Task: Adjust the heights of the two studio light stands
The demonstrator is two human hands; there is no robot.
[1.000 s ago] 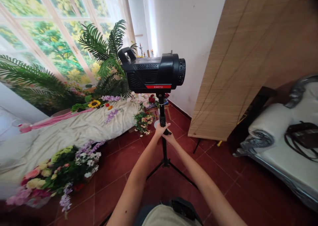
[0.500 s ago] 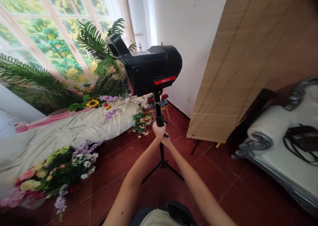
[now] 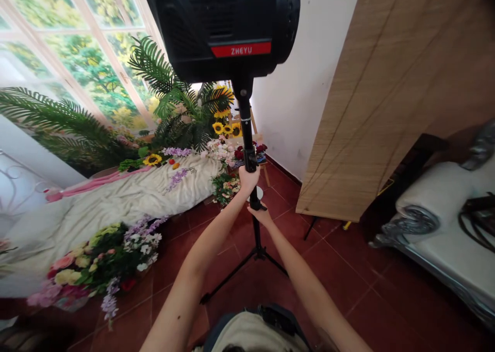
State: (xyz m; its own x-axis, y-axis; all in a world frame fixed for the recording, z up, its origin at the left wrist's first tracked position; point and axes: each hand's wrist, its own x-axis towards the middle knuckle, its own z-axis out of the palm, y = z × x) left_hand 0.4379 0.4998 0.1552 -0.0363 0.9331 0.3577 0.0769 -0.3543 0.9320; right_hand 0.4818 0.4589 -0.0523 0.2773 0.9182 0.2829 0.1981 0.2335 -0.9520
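Observation:
A black studio light (image 3: 228,27) with a red ZHEYU label fills the top of the view, partly cut off by the frame's upper edge. It sits on a black telescopic light stand pole (image 3: 246,120), which rises from tripod legs (image 3: 258,255) on the tiled floor. My left hand (image 3: 248,179) is wrapped around the pole just below the light's section. My right hand (image 3: 260,215) is lower down, with its fingers against the pole near a collar. The pole hides part of the flowers behind it.
Red floor tiles (image 3: 328,274) lie underfoot. To the left are cream drapery (image 3: 116,207), flower bunches (image 3: 100,259) and palm fronds (image 3: 181,110). A woven blind (image 3: 375,99) hangs at right, above a white, silver-trimmed couch (image 3: 433,233) holding a black bag (image 3: 479,220).
The light has risen sharply toward the top of the view as the pole extended. My left hand has moved up the pole, while my right hand stays lower, so the hands are farther apart.

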